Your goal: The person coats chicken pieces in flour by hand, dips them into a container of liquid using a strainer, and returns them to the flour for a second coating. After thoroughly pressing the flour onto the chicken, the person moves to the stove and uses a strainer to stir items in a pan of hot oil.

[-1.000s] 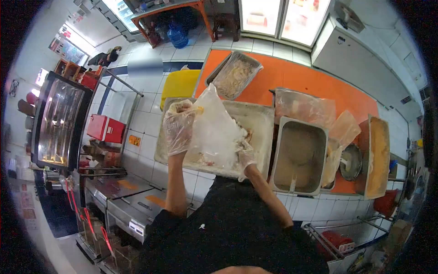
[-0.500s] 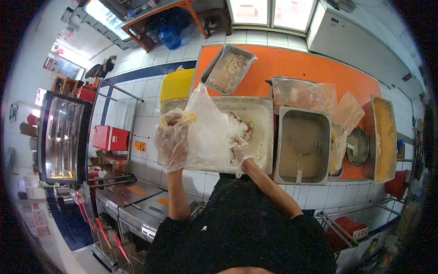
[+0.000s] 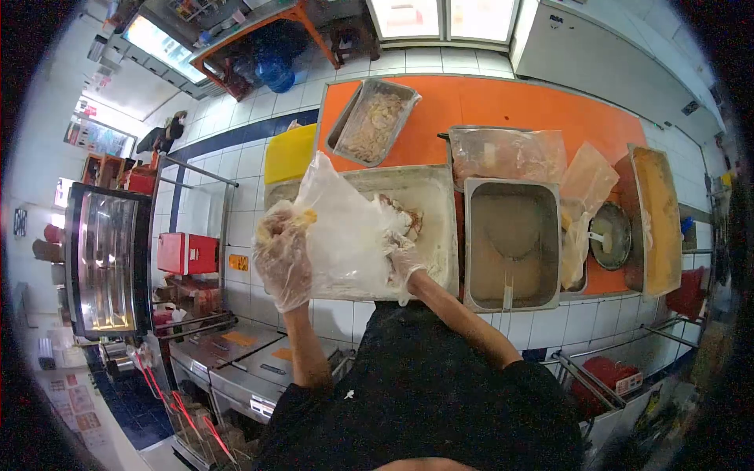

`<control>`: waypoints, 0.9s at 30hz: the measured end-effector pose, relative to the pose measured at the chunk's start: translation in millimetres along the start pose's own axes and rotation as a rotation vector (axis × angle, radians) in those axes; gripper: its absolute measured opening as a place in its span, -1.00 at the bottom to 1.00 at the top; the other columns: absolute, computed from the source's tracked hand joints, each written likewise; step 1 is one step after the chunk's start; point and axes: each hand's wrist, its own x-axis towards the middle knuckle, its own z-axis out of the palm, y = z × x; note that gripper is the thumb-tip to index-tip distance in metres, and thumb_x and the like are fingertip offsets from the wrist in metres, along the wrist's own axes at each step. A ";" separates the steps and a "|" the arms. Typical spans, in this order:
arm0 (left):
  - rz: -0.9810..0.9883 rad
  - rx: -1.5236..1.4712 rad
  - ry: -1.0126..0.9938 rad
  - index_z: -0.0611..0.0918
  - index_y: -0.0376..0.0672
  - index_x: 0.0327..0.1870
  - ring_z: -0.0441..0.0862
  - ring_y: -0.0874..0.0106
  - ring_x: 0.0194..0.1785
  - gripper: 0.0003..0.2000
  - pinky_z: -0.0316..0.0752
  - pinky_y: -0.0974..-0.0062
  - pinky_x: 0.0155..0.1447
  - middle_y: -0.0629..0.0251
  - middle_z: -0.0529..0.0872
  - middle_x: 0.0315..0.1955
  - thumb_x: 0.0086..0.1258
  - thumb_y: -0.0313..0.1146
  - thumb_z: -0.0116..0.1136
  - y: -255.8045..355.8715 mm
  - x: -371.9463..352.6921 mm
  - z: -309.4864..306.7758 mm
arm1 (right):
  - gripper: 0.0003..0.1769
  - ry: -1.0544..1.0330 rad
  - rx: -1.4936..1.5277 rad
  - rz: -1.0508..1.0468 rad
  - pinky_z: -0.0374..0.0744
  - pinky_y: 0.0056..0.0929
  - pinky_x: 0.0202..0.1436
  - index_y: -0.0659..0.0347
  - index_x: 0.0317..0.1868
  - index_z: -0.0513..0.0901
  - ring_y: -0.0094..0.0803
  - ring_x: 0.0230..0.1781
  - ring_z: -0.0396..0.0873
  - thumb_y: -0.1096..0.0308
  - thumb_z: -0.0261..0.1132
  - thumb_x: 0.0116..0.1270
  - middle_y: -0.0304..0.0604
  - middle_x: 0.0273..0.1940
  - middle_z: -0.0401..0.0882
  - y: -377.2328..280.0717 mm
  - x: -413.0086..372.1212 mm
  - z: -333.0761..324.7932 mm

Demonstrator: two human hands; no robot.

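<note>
My left hand (image 3: 284, 255), in a clear plastic glove, is closed at the left side of a whitish translucent plastic bag (image 3: 342, 228). A yellowish lump (image 3: 306, 217) shows at its fingertips; what it is I cannot make out. My right hand (image 3: 404, 261), gloved and dusted with white powder, has its fingers closed at the bag's right edge. Under the bag lies a wide metal tray (image 3: 438, 271) coated with white flour-like powder. Beside the right fingers, brownish powder-coated pieces (image 3: 414, 220) rest in this tray, partly hidden by the bag.
On the orange table (image 3: 428, 102) stand a pan of pale raw pieces (image 3: 379, 129), a deep pan of cloudy liquid (image 3: 510, 259), a bagged tray (image 3: 503, 153), a round bowl (image 3: 610, 243) and a long crumb-filled tray (image 3: 658, 220). A yellow container (image 3: 289, 153) is at the left.
The whole view has shifted slightly as my head moved. Both hands keep nearly the same place over the tray, with the bag still spread between them.
</note>
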 end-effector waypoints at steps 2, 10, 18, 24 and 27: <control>0.076 0.046 0.033 0.55 -0.32 -0.26 0.48 0.51 -0.28 -0.85 0.39 0.59 -0.16 0.28 0.56 -0.35 0.18 -0.47 0.08 -7.3 1.6 -2.4 | -0.66 0.004 0.047 -0.018 0.45 -0.69 -0.19 0.22 0.07 0.42 -0.61 -0.22 0.47 0.46 0.03 0.27 -0.36 -0.08 0.50 11.2 7.0 -6.0; 0.254 0.188 0.152 0.56 -0.32 -0.29 0.47 0.56 -0.39 -0.75 0.41 0.61 -0.24 0.33 0.59 -0.43 0.11 -0.31 0.21 -26.7 5.6 -11.7 | -0.63 -0.059 -0.105 0.138 0.48 -0.44 -0.28 0.13 0.05 0.43 -0.42 -0.29 0.48 0.38 0.07 0.18 -0.20 -0.18 0.54 10.7 4.8 -2.2; 0.253 0.398 0.109 0.51 -0.37 -0.23 0.48 0.53 -0.28 -0.75 0.39 0.67 -0.20 0.30 0.53 -0.36 0.20 -0.34 0.12 -33.9 -0.7 -9.6 | -0.68 0.060 -0.459 -0.124 0.44 -0.32 -0.05 0.27 -0.12 0.51 -0.17 -0.08 0.49 0.43 0.03 0.09 0.05 -0.16 0.54 5.6 10.1 -14.1; 0.046 0.050 -0.024 0.46 -0.34 -0.15 0.46 0.58 -0.33 -0.74 0.40 0.67 -0.22 0.31 0.53 -0.34 0.19 -0.40 0.13 -62.8 13.4 7.2 | -0.85 -0.244 -0.196 -0.638 0.41 -0.65 -0.34 0.19 -0.36 0.49 -0.60 -0.40 0.39 0.56 0.10 0.01 -0.34 -0.44 0.46 -119.5 7.4 -90.6; -0.004 -0.066 -0.147 0.48 -0.29 -0.13 0.48 0.57 -0.33 -0.73 0.41 0.64 -0.23 0.28 0.56 -0.36 0.19 -0.38 0.14 -68.1 18.9 73.2 | -0.88 0.169 -1.223 -0.980 0.42 -0.66 -0.28 0.15 -0.32 0.48 -0.59 -0.34 0.43 0.46 0.13 0.07 -0.29 -0.34 0.48 -197.7 14.6 -152.6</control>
